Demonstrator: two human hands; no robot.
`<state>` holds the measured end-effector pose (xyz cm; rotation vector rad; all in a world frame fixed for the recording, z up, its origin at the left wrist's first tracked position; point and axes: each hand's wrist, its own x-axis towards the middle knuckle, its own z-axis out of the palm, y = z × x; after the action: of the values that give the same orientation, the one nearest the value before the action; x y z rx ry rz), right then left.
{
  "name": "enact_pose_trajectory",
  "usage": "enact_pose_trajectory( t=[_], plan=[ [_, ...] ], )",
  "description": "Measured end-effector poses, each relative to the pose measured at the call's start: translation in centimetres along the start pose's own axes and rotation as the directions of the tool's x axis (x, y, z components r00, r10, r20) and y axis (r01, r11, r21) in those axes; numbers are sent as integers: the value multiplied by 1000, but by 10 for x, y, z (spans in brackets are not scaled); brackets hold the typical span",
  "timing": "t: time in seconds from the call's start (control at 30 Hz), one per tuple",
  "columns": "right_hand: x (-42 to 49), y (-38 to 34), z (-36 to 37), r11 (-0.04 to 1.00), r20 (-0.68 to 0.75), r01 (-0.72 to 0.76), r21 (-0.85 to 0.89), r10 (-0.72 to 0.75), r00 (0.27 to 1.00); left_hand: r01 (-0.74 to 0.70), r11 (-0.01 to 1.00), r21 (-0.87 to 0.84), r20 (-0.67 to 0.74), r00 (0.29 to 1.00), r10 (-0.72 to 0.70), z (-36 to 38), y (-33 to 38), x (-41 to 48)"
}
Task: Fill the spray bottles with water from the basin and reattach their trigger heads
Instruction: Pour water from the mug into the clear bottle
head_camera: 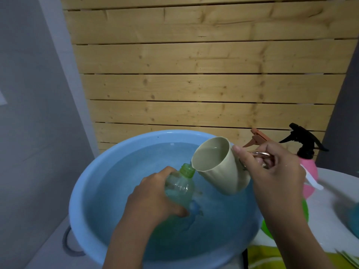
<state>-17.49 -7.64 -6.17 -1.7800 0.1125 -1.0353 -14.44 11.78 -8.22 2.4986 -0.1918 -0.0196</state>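
Note:
A blue basin (pixel 81 191) full of water fills the middle of the head view. Over it, my left hand (pixel 153 199) grips a clear green bottle (pixel 181 186) with no trigger head, its open neck tilted up to the right. My right hand (pixel 275 171) holds a beige cup (pixel 217 167) by its copper-coloured handle. The cup is tipped with its lip right beside the bottle's neck, and there is water inside it. Behind my right hand stand a pink bottle (pixel 310 167) with a black trigger head (pixel 305 138) and an orange trigger head (pixel 256 137).
A wooden slat wall (pixel 194 74) rises directly behind the basin. A green object (pixel 266 226) sits at the basin's right edge, partly hidden by my right arm. A white surface (pixel 330 206) lies to the right, with a yellow-green cloth (pixel 268 257) below it. A grey wall stands at left.

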Motion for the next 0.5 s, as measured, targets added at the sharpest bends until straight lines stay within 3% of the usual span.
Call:
enact_pose_trajectory(
  t=[0.13, 0.5],
  plan=[
    [-1, 0, 1, 999, 1, 32, -29, -32, 999, 9, 995, 102, -16, 1000, -8, -2, 1, 0],
    [-1, 1, 6, 989, -2, 129, -78, -129, 992, 34, 981, 189, -10, 999, -32, -4, 2, -1]
  ],
)
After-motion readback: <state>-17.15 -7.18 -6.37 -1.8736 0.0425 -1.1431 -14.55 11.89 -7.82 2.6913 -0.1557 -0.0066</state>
